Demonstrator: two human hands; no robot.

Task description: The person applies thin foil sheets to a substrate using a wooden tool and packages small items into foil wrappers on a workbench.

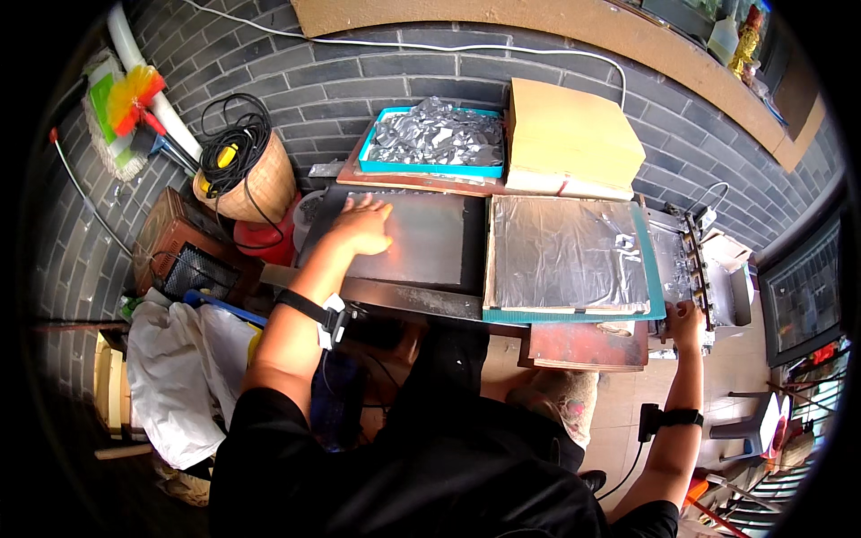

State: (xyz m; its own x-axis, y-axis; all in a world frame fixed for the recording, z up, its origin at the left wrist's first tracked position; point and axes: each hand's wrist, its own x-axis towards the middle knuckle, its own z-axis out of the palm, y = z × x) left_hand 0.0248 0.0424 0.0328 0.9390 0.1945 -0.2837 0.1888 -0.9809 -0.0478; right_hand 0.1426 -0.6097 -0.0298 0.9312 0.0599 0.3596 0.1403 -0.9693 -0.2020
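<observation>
My left hand (364, 225) lies palm down with fingers spread on the left part of a thin grey metallic sheet (430, 235). That sheet rests on a dark flat plate (475, 232) with a metal front edge (430, 299). To its right, a crinkled silver foil sheet (562, 252) tops a stack on a teal corrugated board (651, 259). My right hand (686, 325) has its fingers curled at the near end of a metal device (675, 259) with a long dark bar, right of the board. What those fingers touch is hidden.
Behind the plate stand a turquoise tray (430, 169) of foil scraps and a tall stack of yellowish paper (572, 134). A basket (269, 175) with coiled black cable (235, 141) is at left. Below the teal board juts a reddish wooden board (585, 346). A grey stool (753, 424) stands at right.
</observation>
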